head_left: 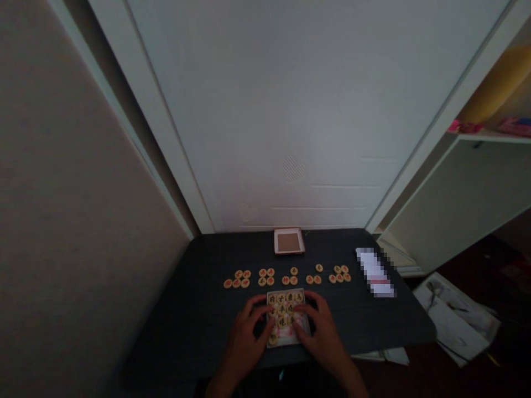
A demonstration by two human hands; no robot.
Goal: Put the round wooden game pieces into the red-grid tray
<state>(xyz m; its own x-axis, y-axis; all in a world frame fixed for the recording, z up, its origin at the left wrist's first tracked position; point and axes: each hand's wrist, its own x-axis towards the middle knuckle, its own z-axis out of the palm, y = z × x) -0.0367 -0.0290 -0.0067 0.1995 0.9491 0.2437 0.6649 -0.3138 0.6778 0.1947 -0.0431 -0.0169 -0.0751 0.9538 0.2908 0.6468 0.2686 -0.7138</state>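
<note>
A shallow, light-coloured box (286,341) lies near the table's front edge, with rows of round Chinese chess pieces marked in black inside it. My left hand (247,336) curls round the box's left side, its thumb and index finger reaching in over the pieces there. From the right, my right hand (324,333) grips the box the same way, thumb and index finger bent inward at a black-marked piece (292,320). One more piece (272,338) sits in the lower left corner. The box floor shows pinkish at the lower middle. My fingertips partly cover some pieces.
Beyond the box, small groups of mostly red-marked pieces (245,283) spread across the dark table (191,315). A shallow lid-like tray (289,254) stands by the white panel at the back. A pixelated phone-like shape (375,273) lies right. White boxes (460,318) rest below, right.
</note>
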